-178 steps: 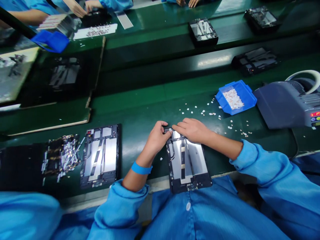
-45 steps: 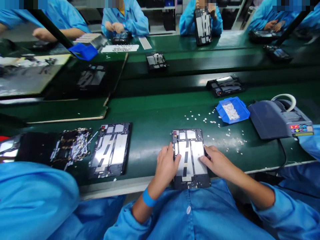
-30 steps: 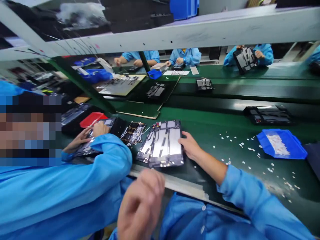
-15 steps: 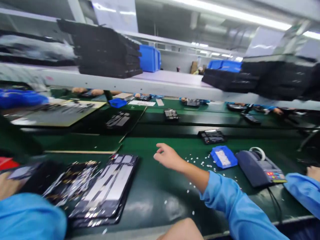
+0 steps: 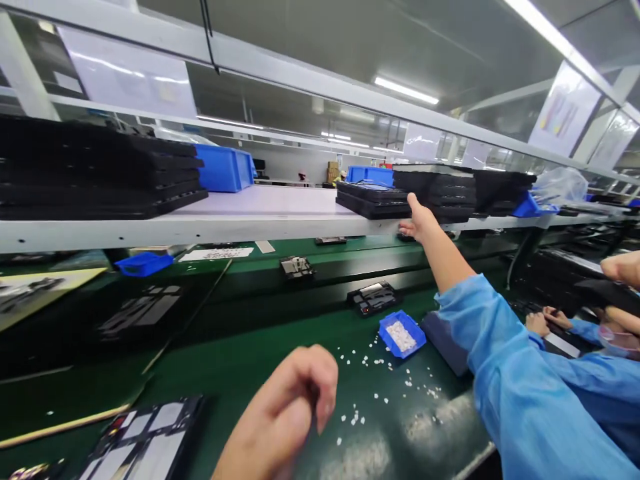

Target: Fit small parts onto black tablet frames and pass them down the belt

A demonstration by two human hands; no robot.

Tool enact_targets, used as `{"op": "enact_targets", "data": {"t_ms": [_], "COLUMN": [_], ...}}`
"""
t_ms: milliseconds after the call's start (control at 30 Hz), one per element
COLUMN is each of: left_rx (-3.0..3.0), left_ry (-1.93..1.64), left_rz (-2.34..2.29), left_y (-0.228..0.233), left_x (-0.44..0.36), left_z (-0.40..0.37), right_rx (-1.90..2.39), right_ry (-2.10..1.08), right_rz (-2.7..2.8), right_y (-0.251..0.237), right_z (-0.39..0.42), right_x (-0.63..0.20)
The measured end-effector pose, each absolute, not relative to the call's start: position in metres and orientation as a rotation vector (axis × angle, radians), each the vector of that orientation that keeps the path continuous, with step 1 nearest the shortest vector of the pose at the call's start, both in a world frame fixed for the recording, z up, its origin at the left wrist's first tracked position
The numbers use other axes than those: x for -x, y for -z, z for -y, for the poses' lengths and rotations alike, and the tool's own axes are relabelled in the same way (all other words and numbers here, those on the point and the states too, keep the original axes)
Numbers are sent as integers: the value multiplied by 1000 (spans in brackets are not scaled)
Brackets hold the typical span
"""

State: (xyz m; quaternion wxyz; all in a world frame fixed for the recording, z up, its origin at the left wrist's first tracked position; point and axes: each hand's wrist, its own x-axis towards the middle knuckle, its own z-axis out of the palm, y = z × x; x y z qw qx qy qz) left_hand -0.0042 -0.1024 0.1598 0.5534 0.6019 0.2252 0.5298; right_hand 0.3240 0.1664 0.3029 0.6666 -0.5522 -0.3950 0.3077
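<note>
My right hand (image 5: 417, 220) reaches up and away to the white shelf (image 5: 260, 217), at the right end of a low stack of black trays (image 5: 373, 198). Its thumb points up against the stack; I cannot tell whether it grips a tray. My left hand (image 5: 293, 407) hovers close to the camera over the green bench (image 5: 240, 360), fingers curled together, nothing visible in it. A tablet back frame (image 5: 145, 447) lies at the bottom left. A small blue bin (image 5: 401, 333) of white bits sits below my right arm.
Taller black tray stacks (image 5: 95, 170) and blue crates (image 5: 223, 168) stand on the shelf. Dark units (image 5: 373, 297) ride the conveyor. White bits (image 5: 360, 393) are scattered on the bench. A co-worker's hand (image 5: 537, 323) and blue sleeve are at the right.
My view has swung up from the bench to the shelf. My right hand left the tablet frame and rose to the tray stack. My left hand came off the frame and hangs near the camera.
</note>
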Motion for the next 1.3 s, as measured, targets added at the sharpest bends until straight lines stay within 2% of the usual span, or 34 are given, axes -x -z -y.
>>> {"op": "enact_targets", "data": {"t_ms": [100, 467, 633, 767, 867, 1000, 1300], "left_rx": [-1275, -1140, -944, -1038, -1196, -1373, -1268], "left_ry": [-1294, -1544, -1444, -1295, -1260, -1379, -1281], "left_rz": [-610, -1064, -915, -779, -725, -860, -1169], "left_y": [-189, -283, -281, -270, -251, -190, -38], "left_x": [-12, -30, -29, -29, -38, -41, -6], "left_z": [61, -107, -107, -72, -39, 8, 106], "right_rx": [1343, 1319, 1167, 1027, 955, 874, 828], "right_ry": [-861, -1006, -1031, -1005, -945, -886, -1296], "right_rz": [833, 1006, 1016, 1064, 1171, 1301, 1414], "right_y": [-321, -338, -328, -281, -227, -151, -11], "right_z": [-179, -170, -140, -89, -45, 10, 85], "right_x": [-330, -286, -277, -279, -275, -266, -247]}}
